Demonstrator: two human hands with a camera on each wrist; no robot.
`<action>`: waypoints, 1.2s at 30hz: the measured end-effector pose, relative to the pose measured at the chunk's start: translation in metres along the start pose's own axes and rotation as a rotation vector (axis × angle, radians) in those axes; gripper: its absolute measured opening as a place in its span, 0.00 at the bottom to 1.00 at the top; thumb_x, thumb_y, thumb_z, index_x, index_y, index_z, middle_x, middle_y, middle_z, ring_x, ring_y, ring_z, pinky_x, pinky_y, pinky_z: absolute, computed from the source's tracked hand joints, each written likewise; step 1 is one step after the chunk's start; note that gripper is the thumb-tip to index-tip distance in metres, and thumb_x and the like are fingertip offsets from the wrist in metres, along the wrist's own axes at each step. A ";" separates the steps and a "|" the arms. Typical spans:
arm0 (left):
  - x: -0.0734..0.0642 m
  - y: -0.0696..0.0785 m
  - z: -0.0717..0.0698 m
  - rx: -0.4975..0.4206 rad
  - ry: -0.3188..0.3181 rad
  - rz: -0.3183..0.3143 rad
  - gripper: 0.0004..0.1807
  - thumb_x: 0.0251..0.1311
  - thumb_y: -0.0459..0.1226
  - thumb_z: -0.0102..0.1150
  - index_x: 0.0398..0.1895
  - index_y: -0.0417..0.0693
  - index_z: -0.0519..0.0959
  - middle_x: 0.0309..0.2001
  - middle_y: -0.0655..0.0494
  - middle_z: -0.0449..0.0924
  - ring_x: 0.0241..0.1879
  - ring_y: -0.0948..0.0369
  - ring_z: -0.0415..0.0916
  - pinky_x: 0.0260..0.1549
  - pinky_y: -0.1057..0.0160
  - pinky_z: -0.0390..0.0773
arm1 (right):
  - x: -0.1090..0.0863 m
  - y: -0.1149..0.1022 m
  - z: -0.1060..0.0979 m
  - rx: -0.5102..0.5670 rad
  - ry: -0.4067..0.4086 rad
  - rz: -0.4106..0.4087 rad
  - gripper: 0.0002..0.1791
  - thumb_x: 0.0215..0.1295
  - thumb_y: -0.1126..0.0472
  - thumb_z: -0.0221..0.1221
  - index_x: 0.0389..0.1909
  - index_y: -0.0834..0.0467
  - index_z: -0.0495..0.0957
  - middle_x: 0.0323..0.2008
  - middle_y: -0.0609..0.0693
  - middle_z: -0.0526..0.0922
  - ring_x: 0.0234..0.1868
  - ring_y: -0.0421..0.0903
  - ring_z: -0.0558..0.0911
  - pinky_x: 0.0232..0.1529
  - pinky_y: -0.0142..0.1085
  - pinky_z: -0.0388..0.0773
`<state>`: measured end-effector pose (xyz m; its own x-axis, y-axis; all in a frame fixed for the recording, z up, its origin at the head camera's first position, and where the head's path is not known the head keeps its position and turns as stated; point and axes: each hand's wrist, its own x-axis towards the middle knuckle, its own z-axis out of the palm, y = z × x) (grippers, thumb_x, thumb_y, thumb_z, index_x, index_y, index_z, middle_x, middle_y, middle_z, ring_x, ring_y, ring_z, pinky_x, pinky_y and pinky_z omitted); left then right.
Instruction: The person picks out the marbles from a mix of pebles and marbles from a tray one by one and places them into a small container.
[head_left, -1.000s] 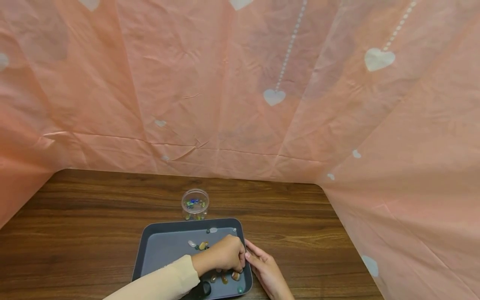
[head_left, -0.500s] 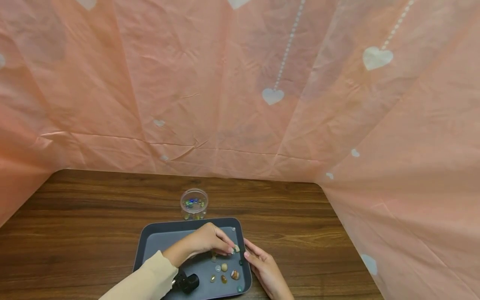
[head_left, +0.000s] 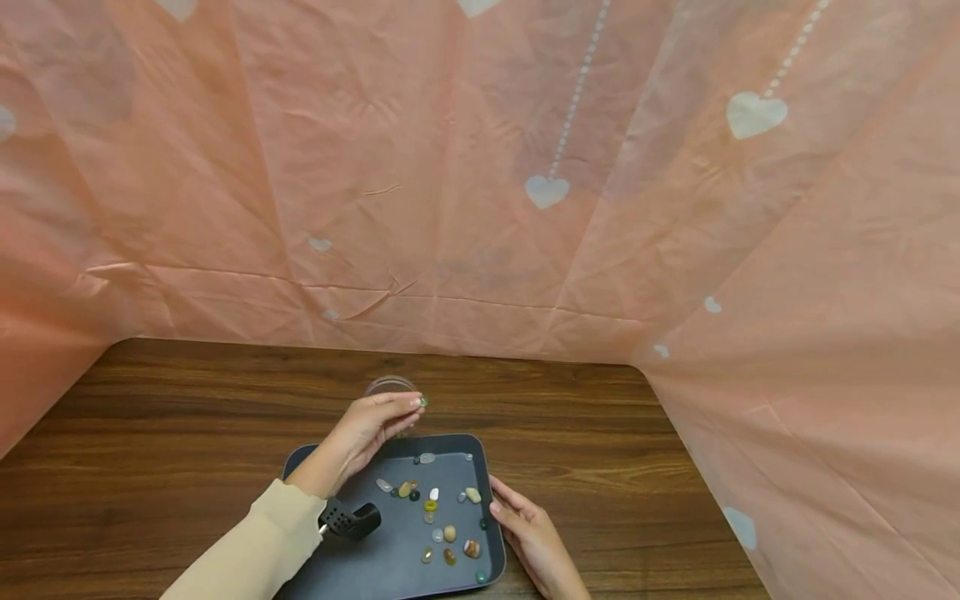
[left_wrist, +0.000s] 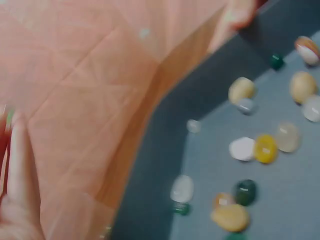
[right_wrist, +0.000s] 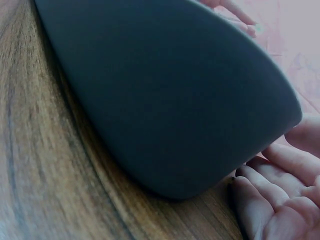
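Note:
My left hand (head_left: 367, 425) pinches a small green marble (head_left: 423, 401) between thumb and fingertips. It is raised beyond the tray's far wall and covers most of a clear round jar (head_left: 389, 383) in the head view. Below, the dark grey tray (head_left: 360, 567) holds several polished stones, among them a yellow one (left_wrist: 265, 149), a white one (left_wrist: 243, 149) and a brown-and-white banded one (head_left: 472, 548). My right hand (head_left: 536, 542) rests against the tray's right wall, thumb at the rim and fingers along the outside.
The tray stands on a brown wood-grain table (head_left: 637, 483). Pink cloth (head_left: 450, 208) with pale hearts surrounds the back and sides. A black wrist camera (head_left: 352, 521) on the left wrist hangs over the tray.
My left hand has moved from the tray's right side up and left to the jar, now with the green marble between its fingertips. The right hand has kept its place at the tray.

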<state>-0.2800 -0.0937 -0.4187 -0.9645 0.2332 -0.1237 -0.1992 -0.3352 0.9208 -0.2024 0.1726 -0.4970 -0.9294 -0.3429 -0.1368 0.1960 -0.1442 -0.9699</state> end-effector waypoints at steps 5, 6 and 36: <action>0.006 0.013 -0.006 0.190 0.252 0.103 0.19 0.56 0.34 0.62 0.49 0.33 0.78 0.39 0.55 0.84 0.41 0.62 0.81 0.45 0.64 0.77 | 0.000 0.000 0.000 0.009 -0.012 0.005 0.31 0.67 0.59 0.52 0.67 0.67 0.57 0.65 0.63 0.62 0.60 0.37 0.70 0.56 0.26 0.68; 0.007 0.015 -0.007 0.312 0.311 0.129 0.17 0.54 0.36 0.64 0.46 0.36 0.80 0.38 0.54 0.84 0.41 0.62 0.81 0.42 0.65 0.78 | 0.000 0.000 0.000 0.012 -0.014 0.006 0.31 0.67 0.60 0.52 0.67 0.68 0.57 0.65 0.63 0.62 0.60 0.38 0.70 0.56 0.26 0.68; -0.069 0.030 -0.052 0.374 0.465 0.133 0.23 0.54 0.41 0.65 0.50 0.35 0.78 0.36 0.59 0.85 0.37 0.68 0.81 0.41 0.68 0.78 | 0.006 0.003 0.002 0.049 -0.110 -0.025 0.31 0.69 0.63 0.49 0.67 0.71 0.51 0.67 0.67 0.56 0.61 0.40 0.69 0.57 0.28 0.68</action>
<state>-0.2290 -0.1677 -0.4019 -0.9684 -0.2396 -0.0696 -0.0788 0.0291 0.9965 -0.2063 0.1684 -0.5007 -0.8947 -0.4380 -0.0875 0.1909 -0.1979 -0.9614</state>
